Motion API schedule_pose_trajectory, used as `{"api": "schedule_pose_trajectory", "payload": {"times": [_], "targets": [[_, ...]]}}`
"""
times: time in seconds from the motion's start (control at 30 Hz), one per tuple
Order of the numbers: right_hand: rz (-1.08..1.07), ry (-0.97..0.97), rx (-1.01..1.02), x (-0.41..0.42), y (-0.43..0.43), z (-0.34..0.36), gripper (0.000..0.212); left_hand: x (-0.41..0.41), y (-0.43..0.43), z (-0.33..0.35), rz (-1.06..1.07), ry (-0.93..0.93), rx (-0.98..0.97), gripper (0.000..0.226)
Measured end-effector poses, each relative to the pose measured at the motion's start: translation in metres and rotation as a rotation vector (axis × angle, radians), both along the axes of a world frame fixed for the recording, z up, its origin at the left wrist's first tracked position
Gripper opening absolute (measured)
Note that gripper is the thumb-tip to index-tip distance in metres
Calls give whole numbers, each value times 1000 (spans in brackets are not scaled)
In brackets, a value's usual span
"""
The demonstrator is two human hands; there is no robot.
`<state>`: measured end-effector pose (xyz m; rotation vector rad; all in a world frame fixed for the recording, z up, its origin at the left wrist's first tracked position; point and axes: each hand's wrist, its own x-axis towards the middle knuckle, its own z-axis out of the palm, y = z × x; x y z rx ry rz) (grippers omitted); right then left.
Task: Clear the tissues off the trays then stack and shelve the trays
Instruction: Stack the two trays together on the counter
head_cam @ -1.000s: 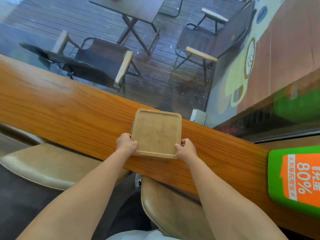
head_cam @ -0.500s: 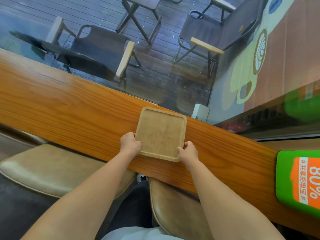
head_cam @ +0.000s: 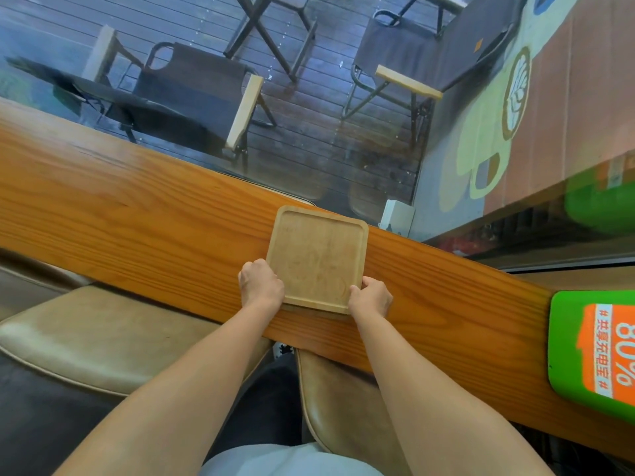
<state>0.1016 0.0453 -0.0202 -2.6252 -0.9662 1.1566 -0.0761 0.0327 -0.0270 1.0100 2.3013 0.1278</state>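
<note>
A square, pale bamboo tray with rounded corners and a low raised rim (head_cam: pixel 316 259) lies flat on the long, glossy orange-brown wooden tabletop (head_cam: pixel 137 228), close to its near edge and beside the window glass. No tissue is visible in it; the inner face appears bare. A darker lip shows under the near edge, which may be a second tray beneath, but this cannot be confirmed. The left hand (head_cam: pixel 260 283) is closed on the near-left corner and the right hand (head_cam: pixel 371 297) on the near-right corner, each curled around the rim with the fingers mostly hidden below; whether the tray is lifted clear or resting cannot be told. Judged from its material and thin section, the item is rigid, light and not fragile, though the smooth finish on both tray and tabletop suggests it would slide readily. The rim is the sensible purchase: thumbs over the lip, fingers beneath, at opposite sides, keeping it level. The present hold at the two near corners leaves the far edge unsupported, so a tilt forward is the likely fault if the grip loosens
</note>
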Motion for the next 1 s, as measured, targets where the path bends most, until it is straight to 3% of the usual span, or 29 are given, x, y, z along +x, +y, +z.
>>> {"api": "schedule_pose_trajectory", "payload": {"times": [0.4,0.57,0.8,1.0], "targets": [[55,-36,-12,-3,5,3,34,-7,-3,-7,2,-61,56,28],[66,-16,-33,-13,13,1,49,-16,10,-9,-70,-124,37,31],[-114,20,-86,-21,18,-5,43,-11,27,-8,193,-211,-39,30],[-162,107,-174,-18,17,-5,55,-18,33,-10,243,-253,-110,48]]}}
